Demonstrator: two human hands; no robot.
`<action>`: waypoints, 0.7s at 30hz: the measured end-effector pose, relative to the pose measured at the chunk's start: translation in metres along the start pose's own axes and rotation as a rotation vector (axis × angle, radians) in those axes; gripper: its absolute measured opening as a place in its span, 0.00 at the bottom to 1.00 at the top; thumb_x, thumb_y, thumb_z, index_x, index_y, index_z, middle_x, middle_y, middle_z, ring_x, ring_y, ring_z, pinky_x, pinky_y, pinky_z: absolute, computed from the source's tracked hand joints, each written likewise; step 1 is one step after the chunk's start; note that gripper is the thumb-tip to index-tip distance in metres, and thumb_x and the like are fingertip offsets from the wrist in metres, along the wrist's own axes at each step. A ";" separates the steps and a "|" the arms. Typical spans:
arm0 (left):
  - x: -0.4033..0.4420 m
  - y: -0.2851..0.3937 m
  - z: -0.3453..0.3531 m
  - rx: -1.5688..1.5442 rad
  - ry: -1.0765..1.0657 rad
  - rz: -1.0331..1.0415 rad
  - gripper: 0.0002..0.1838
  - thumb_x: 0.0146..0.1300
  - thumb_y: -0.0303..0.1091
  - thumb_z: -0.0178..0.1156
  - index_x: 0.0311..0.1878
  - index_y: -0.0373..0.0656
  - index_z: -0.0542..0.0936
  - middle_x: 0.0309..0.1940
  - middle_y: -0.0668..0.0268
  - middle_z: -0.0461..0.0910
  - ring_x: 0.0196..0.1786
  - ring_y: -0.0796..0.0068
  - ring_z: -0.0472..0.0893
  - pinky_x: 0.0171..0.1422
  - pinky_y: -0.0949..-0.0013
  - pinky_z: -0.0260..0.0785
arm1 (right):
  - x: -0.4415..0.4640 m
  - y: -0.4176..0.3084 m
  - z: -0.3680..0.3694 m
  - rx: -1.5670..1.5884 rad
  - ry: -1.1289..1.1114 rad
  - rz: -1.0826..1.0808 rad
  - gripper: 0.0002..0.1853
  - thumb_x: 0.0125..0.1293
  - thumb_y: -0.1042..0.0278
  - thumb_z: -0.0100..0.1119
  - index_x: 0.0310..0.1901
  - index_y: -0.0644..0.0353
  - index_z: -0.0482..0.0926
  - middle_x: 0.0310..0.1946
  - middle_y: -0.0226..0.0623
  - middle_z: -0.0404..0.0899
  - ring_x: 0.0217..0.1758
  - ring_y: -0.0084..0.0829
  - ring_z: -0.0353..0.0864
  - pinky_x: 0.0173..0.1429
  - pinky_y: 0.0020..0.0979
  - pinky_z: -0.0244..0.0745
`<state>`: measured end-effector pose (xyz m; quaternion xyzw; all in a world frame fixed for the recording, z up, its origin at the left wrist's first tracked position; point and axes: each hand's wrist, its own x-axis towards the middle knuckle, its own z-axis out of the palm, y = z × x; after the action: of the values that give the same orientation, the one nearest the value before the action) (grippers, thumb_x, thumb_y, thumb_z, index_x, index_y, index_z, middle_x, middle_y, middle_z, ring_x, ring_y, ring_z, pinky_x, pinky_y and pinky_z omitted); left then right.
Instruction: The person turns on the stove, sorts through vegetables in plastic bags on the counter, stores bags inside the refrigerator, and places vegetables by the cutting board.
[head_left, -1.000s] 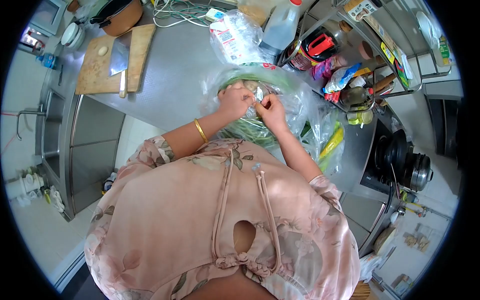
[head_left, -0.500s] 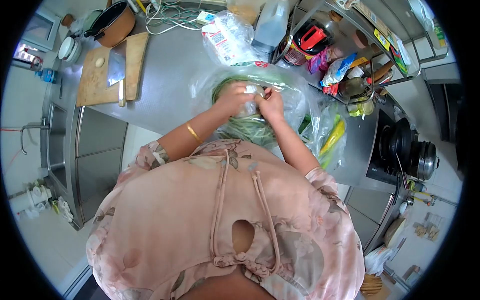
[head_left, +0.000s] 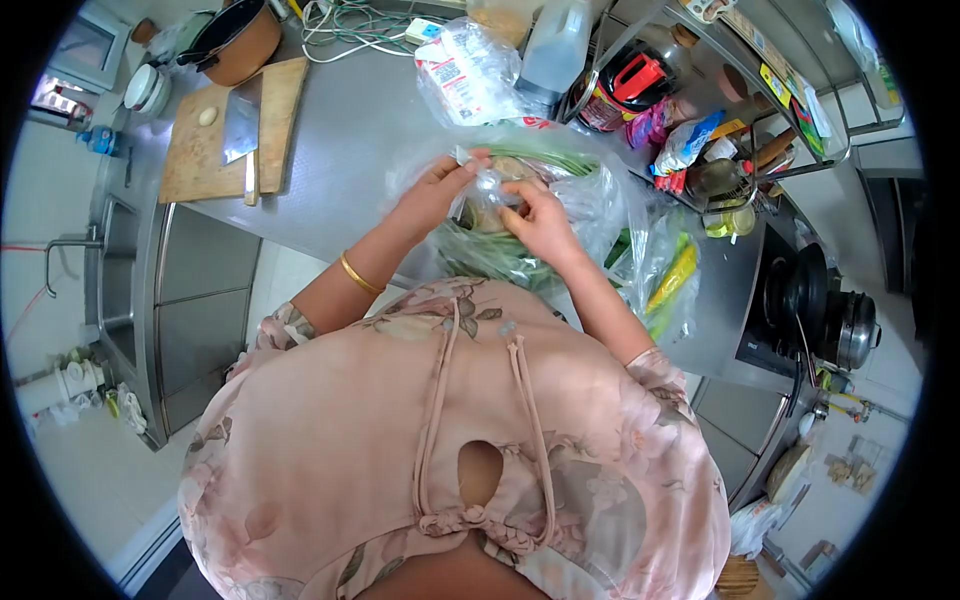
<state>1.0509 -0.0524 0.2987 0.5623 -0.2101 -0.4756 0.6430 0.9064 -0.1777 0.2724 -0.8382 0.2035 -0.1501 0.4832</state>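
Bagged greens [head_left: 490, 252] lie on the tabletop [head_left: 335, 140], the left hand [head_left: 440, 188] and right hand [head_left: 543, 222] at crumpled clear plastic [head_left: 487, 187], though I cannot tell whether either grips it; working the plastic seems the step, probably calling next for a light pinch.

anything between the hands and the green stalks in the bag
Yes, clear plastic: a crumpled part lies between the left hand and the right hand, over the middle of the green stalks. It also seems to cover the stalks nearest the person. Nothing else visible is in the way.
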 end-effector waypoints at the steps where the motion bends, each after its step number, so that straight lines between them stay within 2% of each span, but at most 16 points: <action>1: 0.000 -0.002 0.002 -0.047 -0.018 0.003 0.17 0.66 0.37 0.55 0.54 0.39 0.74 0.46 0.70 0.77 0.52 0.78 0.73 0.59 0.70 0.63 | 0.000 0.001 -0.001 -0.043 0.032 -0.005 0.11 0.51 0.73 0.62 0.38 0.61 0.77 0.33 0.41 0.74 0.28 0.33 0.73 0.33 0.31 0.70; 3: 0.005 -0.016 -0.004 0.150 -0.065 0.060 0.16 0.65 0.35 0.56 0.53 0.39 0.74 0.46 0.70 0.77 0.52 0.79 0.73 0.58 0.70 0.65 | 0.007 0.007 -0.004 -0.128 0.090 -0.024 0.10 0.51 0.72 0.64 0.37 0.61 0.78 0.33 0.41 0.75 0.28 0.33 0.74 0.33 0.31 0.70; 7: 0.008 -0.040 -0.012 0.632 0.021 0.253 0.13 0.64 0.33 0.58 0.50 0.39 0.74 0.45 0.70 0.76 0.48 0.82 0.73 0.53 0.72 0.66 | 0.011 0.014 -0.015 0.232 0.040 0.266 0.07 0.56 0.72 0.62 0.36 0.63 0.78 0.24 0.39 0.77 0.24 0.31 0.74 0.31 0.30 0.68; 8: 0.012 -0.053 -0.018 0.526 -0.009 0.190 0.13 0.63 0.34 0.58 0.49 0.39 0.74 0.43 0.70 0.76 0.47 0.82 0.73 0.52 0.72 0.66 | 0.010 0.015 -0.015 0.245 0.071 0.215 0.06 0.59 0.71 0.60 0.36 0.63 0.78 0.20 0.38 0.75 0.21 0.30 0.72 0.30 0.29 0.67; 10: 0.023 -0.065 -0.026 0.314 -0.071 0.064 0.12 0.63 0.35 0.58 0.47 0.40 0.75 0.41 0.71 0.76 0.44 0.83 0.73 0.50 0.73 0.66 | 0.007 0.007 -0.017 0.088 0.102 0.201 0.07 0.58 0.70 0.61 0.37 0.62 0.79 0.22 0.39 0.76 0.24 0.32 0.75 0.31 0.30 0.69; 11: 0.026 -0.064 -0.026 0.306 -0.057 0.104 0.12 0.63 0.35 0.58 0.46 0.39 0.75 0.40 0.71 0.76 0.43 0.83 0.73 0.50 0.73 0.66 | 0.005 0.000 -0.018 0.010 0.118 0.194 0.07 0.57 0.70 0.61 0.37 0.62 0.79 0.24 0.40 0.76 0.25 0.33 0.76 0.31 0.31 0.69; 13: 0.029 -0.052 -0.025 0.293 -0.030 0.181 0.11 0.64 0.35 0.57 0.45 0.39 0.75 0.37 0.71 0.76 0.42 0.83 0.72 0.50 0.73 0.66 | 0.004 -0.025 -0.019 -0.201 0.163 0.011 0.10 0.55 0.69 0.62 0.39 0.60 0.79 0.27 0.41 0.76 0.30 0.38 0.77 0.35 0.35 0.70; 16: 0.018 -0.005 -0.014 0.493 -0.033 -0.030 0.11 0.61 0.34 0.58 0.44 0.40 0.76 0.35 0.67 0.76 0.41 0.80 0.72 0.49 0.73 0.66 | 0.004 -0.031 -0.013 -0.474 0.151 -0.177 0.12 0.52 0.67 0.63 0.39 0.59 0.79 0.31 0.42 0.76 0.37 0.45 0.75 0.41 0.41 0.69; 17: 0.017 -0.005 -0.016 0.662 -0.052 0.004 0.11 0.59 0.33 0.58 0.43 0.40 0.76 0.35 0.65 0.76 0.40 0.77 0.73 0.49 0.71 0.66 | 0.006 -0.028 -0.011 -0.558 0.135 -0.228 0.13 0.51 0.66 0.64 0.39 0.58 0.79 0.32 0.42 0.76 0.38 0.47 0.74 0.43 0.43 0.69; 18: 0.016 -0.006 -0.019 0.832 -0.069 0.038 0.11 0.57 0.32 0.59 0.43 0.41 0.76 0.35 0.63 0.77 0.40 0.74 0.74 0.49 0.70 0.67 | 0.008 -0.022 -0.009 -0.620 0.097 -0.211 0.11 0.51 0.65 0.64 0.36 0.58 0.78 0.32 0.41 0.77 0.36 0.47 0.73 0.44 0.43 0.67; 19: 0.015 -0.008 -0.023 1.003 -0.086 0.071 0.11 0.55 0.32 0.60 0.42 0.42 0.77 0.36 0.61 0.77 0.40 0.71 0.75 0.48 0.69 0.67 | 0.010 -0.023 -0.009 -0.568 0.153 -0.224 0.11 0.50 0.65 0.64 0.35 0.58 0.78 0.32 0.42 0.77 0.36 0.47 0.73 0.44 0.43 0.66; 21: 0.011 -0.035 -0.033 0.923 -0.104 0.166 0.13 0.51 0.31 0.60 0.42 0.43 0.78 0.36 0.59 0.77 0.40 0.65 0.76 0.48 0.65 0.68 | 0.013 -0.023 -0.008 -0.461 0.264 -0.245 0.10 0.50 0.65 0.65 0.32 0.59 0.78 0.32 0.43 0.78 0.36 0.47 0.73 0.43 0.42 0.66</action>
<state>1.0697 -0.0410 0.2545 0.7461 -0.4758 -0.3069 0.3503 0.9182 -0.1794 0.2974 -0.9174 0.1905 -0.2652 0.2276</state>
